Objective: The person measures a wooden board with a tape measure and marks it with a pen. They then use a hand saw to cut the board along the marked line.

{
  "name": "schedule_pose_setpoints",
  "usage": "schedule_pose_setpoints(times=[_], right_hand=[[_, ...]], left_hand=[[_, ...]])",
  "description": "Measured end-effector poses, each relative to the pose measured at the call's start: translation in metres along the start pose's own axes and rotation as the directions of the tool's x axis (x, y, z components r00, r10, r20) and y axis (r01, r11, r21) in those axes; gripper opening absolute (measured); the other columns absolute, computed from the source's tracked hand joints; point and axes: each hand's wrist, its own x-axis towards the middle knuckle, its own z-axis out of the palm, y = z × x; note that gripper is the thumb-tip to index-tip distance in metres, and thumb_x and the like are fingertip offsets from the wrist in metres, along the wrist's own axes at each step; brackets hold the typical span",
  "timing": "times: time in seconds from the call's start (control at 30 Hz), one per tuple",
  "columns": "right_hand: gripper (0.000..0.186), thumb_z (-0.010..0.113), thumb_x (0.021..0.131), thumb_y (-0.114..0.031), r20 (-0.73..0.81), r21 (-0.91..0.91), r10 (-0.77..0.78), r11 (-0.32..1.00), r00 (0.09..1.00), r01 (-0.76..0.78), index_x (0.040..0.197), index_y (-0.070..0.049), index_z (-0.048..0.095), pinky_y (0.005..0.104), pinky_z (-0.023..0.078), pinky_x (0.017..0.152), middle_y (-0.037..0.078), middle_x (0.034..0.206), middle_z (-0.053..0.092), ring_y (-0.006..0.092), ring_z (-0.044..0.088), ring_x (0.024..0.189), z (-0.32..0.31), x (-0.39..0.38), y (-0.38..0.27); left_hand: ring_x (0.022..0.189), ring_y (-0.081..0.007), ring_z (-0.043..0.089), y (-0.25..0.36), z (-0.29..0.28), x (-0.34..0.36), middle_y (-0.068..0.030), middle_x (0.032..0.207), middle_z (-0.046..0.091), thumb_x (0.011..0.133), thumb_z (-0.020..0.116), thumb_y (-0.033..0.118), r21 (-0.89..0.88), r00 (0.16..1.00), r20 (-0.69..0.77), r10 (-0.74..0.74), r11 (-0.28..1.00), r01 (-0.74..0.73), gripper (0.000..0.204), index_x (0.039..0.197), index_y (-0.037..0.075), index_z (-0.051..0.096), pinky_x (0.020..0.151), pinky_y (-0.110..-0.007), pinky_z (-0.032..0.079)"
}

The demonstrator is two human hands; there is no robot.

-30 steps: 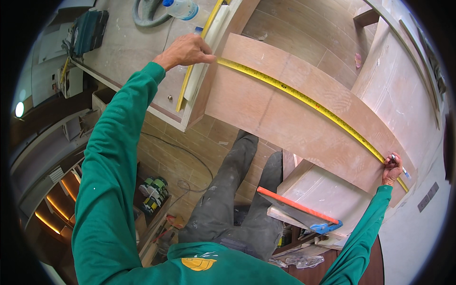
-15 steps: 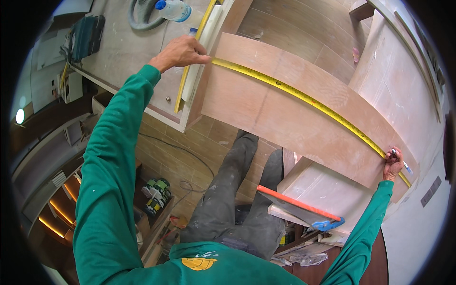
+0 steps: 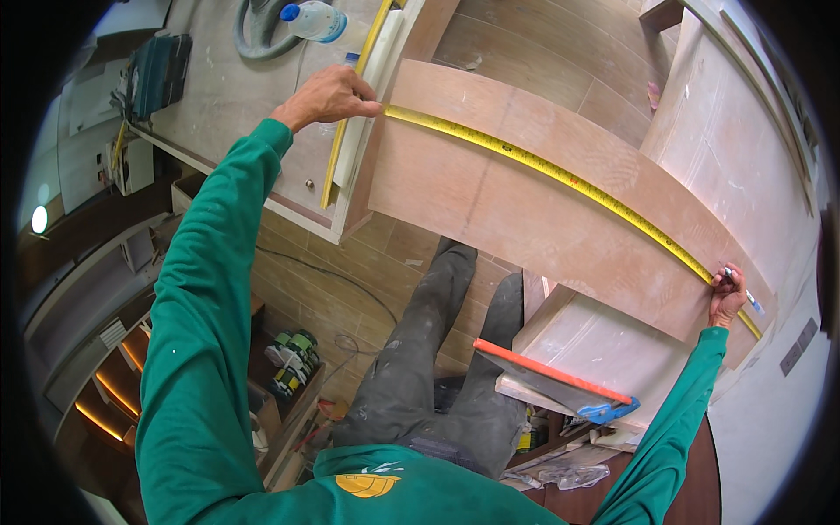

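A long plywood board [image 3: 542,206] spans from the cabinet on the left to the pale panels on the right. Along it runs a yellow tape measure blade [image 3: 560,172], pulled straight. My left hand [image 3: 331,94] pinches the blade's end at the board's left edge, thumb and forefinger together. Near the far right end, my right hand [image 3: 727,296] is closed around a slim white-and-blue pen [image 3: 742,290] that slants over the blade. The blade passes beneath those fingers and shows again beyond them. The tape's case is not visible.
A handsaw [image 3: 551,378] with an orange edge guard and blue handle lies by my right knee. Left stand a water bottle [image 3: 313,21], a grey hose [image 3: 254,39] and a dark green tool case [image 3: 159,77]. A cable [image 3: 350,284] crosses the floor.
My right hand has shifted very slightly right along the board, and the pen in it shows more. My left hand keeps its pinch at the tape's end.
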Motion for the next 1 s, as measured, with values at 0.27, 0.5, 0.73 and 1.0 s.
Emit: schedule_pose_setpoints(times=[0.27, 0.5, 0.73, 1.0], right_hand=[[0.027, 0.061, 0.089, -0.016, 0.012, 0.014, 0.0, 1.0, 1.0, 0.0, 0.107, 0.003, 0.067, 0.027, 0.057, 0.065, 0.013, 0.088, 0.068, 0.019, 0.065, 0.074, -0.001, -0.001, 0.001], [0.027, 0.062, 0.087, -0.017, 0.031, 0.006, 0.007, 1.0, 0.999, -0.007, 0.105, 0.002, 0.067, 0.0272, 0.057, 0.066, 0.012, 0.084, 0.067, 0.0176, 0.066, 0.077, 0.0, -0.001, 0.0], [0.027, 0.062, 0.088, -0.018, 0.041, 0.005, -0.006, 1.0, 0.999, 0.006, 0.105, 0.002, 0.067, 0.0267, 0.056, 0.064, 0.011, 0.085, 0.067, 0.0171, 0.065, 0.077, -0.001, -0.001, 0.001], [0.027, 0.062, 0.087, -0.018, 0.001, -0.012, -0.019, 1.0, 1.0, 0.019, 0.104, 0.001, 0.068, 0.0266, 0.056, 0.064, 0.011, 0.083, 0.069, 0.0168, 0.064, 0.068, 0.009, -0.005, 0.0]], left_hand=[[0.066, -0.029, 0.066, 0.002, 0.0, 0.0, -0.015, 0.076, 0.073, 0.079, 0.071, 0.043, 0.01, 1.0, -0.018, -0.003, 1.0, 0.003, 0.039, 0.092, 0.007, 0.081, 0.069, -0.04, 0.056], [0.073, -0.0281, 0.067, 0.005, -0.004, 0.001, -0.0162, 0.089, 0.075, 0.077, 0.075, 0.04, -0.025, 0.999, 0.036, -0.009, 1.0, 0.01, 0.044, 0.096, 0.0, 0.079, 0.07, -0.039, 0.055], [0.074, -0.0284, 0.067, 0.007, -0.006, 0.001, -0.0173, 0.09, 0.075, 0.079, 0.075, 0.039, -0.045, 0.999, 0.039, -0.002, 0.999, 0.004, 0.044, 0.097, -0.001, 0.078, 0.072, -0.039, 0.055], [0.074, -0.0279, 0.068, 0.009, -0.005, 0.0, -0.0173, 0.089, 0.075, 0.08, 0.076, 0.037, -0.045, 0.999, 0.035, -0.036, 0.998, 0.038, 0.041, 0.097, 0.0, 0.078, 0.072, -0.039, 0.055]])
